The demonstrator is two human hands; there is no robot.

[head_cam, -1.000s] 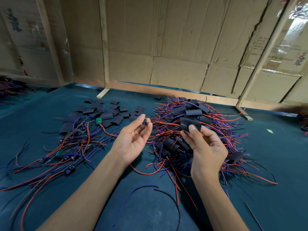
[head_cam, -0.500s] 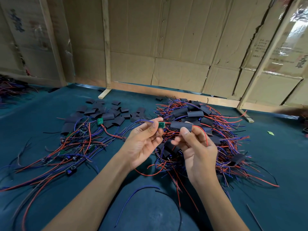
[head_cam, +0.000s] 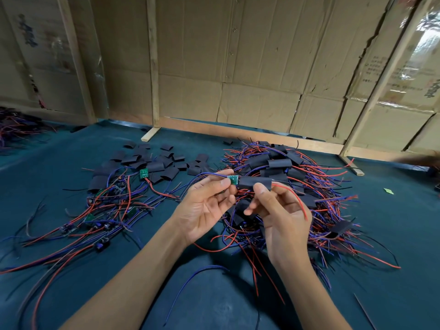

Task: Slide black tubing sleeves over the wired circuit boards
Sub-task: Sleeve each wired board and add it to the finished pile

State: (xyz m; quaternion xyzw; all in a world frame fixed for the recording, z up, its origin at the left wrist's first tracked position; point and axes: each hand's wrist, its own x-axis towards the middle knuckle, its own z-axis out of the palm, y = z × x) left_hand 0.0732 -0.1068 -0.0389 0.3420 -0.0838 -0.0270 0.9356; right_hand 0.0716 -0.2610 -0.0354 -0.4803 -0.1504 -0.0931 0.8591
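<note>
My left hand [head_cam: 204, 206] pinches a small green circuit board [head_cam: 232, 180] between thumb and forefinger, its blue wires trailing off to the left. My right hand [head_cam: 281, 217] pinches a black tubing sleeve [head_cam: 256, 182] held level just right of the board. The sleeve's left mouth touches the board's edge, and a red wire [head_cam: 295, 198] comes out of its right end and curves down over my right hand. How far the board sits inside the sleeve is hidden.
Loose black sleeves [head_cam: 152, 163] lie at the back left, beside a spread of bare wired boards [head_cam: 112, 206]. A tangled heap of sleeved boards [head_cam: 297, 182] sits behind my right hand. A cardboard wall on a wooden frame [head_cam: 238, 134] bounds the teal mat [head_cam: 214, 301].
My two hands have come together: the board moved right and the sleeve came down to meet it, with the red wire now threaded through the sleeve.
</note>
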